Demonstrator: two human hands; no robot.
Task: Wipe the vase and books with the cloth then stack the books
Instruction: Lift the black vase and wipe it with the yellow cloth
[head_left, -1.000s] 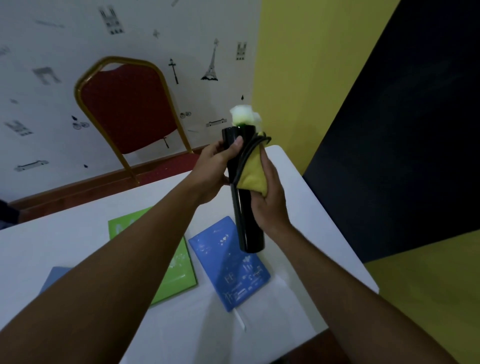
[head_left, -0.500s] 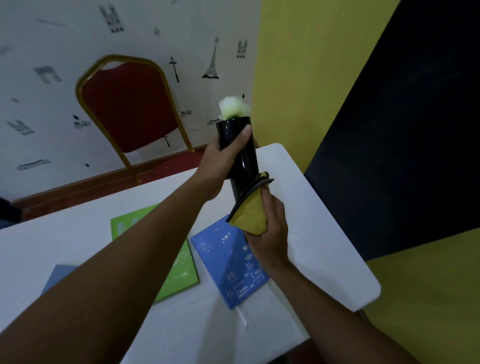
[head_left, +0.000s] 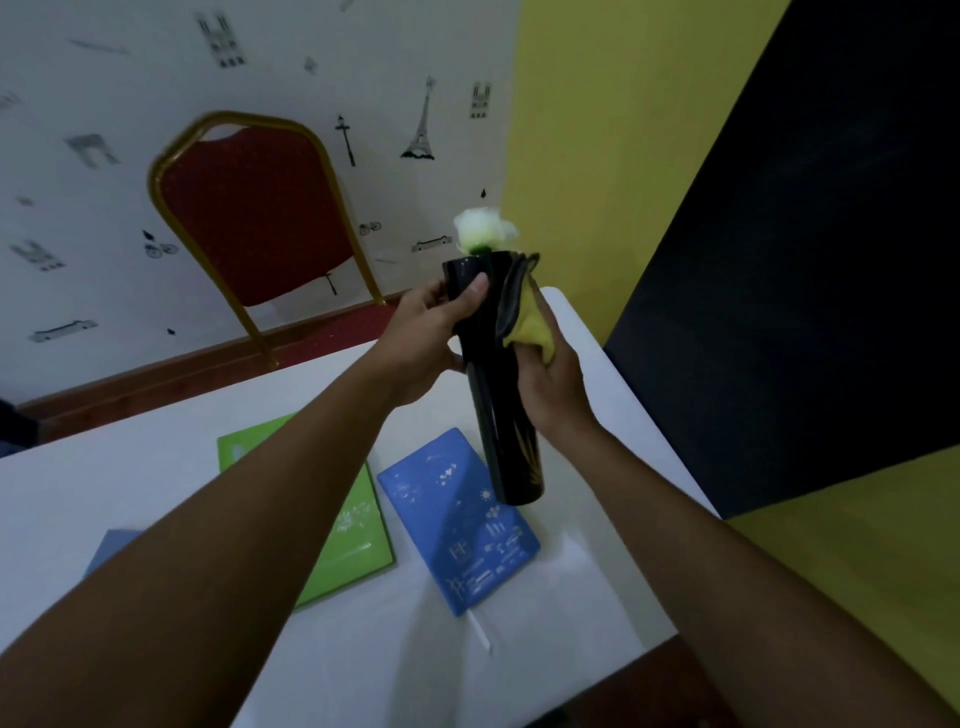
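Vase (head_left: 498, 395) is held between both hands, apparently lifted off the table (head_left: 130, 483). Its long axis runs nearly 12 to 6 o'clock, with the mouth at 12 tipped slightly to 11 and the base at 6, low over the far corner of the blue book (head_left: 462, 525). Can't tell if the base touches the book. A white flower (head_left: 480, 231) sticks out of the mouth.

Left hand (head_left: 431, 338) comes in from 9 o'clock and is clenched round the upper vase, thumb across the front just under the rim. This is the holding hand.

Right hand (head_left: 556, 384) is at 3 o'clock of the vase, grasping the cloth (head_left: 530, 327) and pressing it against the vase's upper right side. The cloth is yellow with a dark face, bunched, and reaches up to the rim. The fingers are mostly hidden behind the cloth and vase.

Key relation: the cloth sits at the top end of the axis, so the unwiped length lies toward 6 o'clock from the right hand. My guess is that the next stroke goes down along the axis while the left hand steadies the vase. Both hands touch the vase, and the right one works.

From the vase base, the blue book is at 6, the green book (head_left: 353, 535) at 8, and a pale blue book (head_left: 111, 545) farther out at 8, mostly hidden by the left arm. The books lie flat and unstacked.
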